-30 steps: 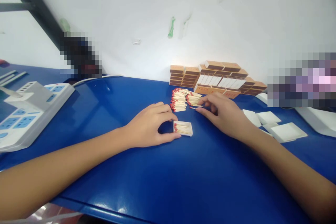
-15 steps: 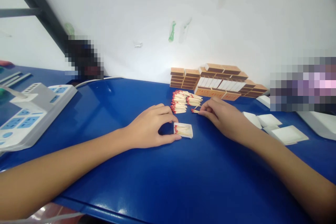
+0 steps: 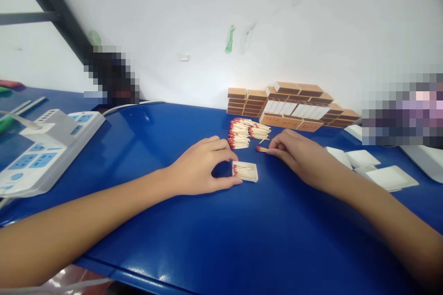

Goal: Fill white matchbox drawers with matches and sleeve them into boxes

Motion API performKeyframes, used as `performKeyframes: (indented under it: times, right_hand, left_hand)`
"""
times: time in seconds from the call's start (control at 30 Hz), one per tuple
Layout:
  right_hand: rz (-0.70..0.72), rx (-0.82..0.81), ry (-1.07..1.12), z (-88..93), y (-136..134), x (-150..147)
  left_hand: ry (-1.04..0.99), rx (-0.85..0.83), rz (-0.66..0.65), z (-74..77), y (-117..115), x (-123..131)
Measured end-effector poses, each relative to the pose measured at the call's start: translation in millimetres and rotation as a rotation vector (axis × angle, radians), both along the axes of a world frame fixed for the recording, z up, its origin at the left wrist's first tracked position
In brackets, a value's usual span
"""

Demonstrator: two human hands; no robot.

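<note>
My left hand grips the tray; beyond its right end my right hand pinches matches, seemingly mid-gathering; lifting them likely calls for a steady, level hold.

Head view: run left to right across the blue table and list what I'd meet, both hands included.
White power strip, left hand, small matchbox tray, right hand, flat white pieces.
</note>
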State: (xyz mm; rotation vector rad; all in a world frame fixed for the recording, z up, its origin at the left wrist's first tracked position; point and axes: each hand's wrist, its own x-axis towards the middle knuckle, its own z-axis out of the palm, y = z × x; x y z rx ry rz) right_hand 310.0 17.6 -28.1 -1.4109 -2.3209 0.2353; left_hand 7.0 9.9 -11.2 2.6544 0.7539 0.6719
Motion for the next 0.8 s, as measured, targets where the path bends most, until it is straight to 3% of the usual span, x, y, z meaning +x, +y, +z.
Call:
performKeyframes:
  times: [0.63,0.8]
  right_hand:
    - [-0.012,-0.045,0.001,6.2,-8,-2]
    - [0.024,-0.055,0.093,17.8,-25,-22]
  left_hand:
    - [-0.017,0.019,-0.007,-1.5,0,-1]
    - [-0.033,0.036,0.011,-2.4,0,0]
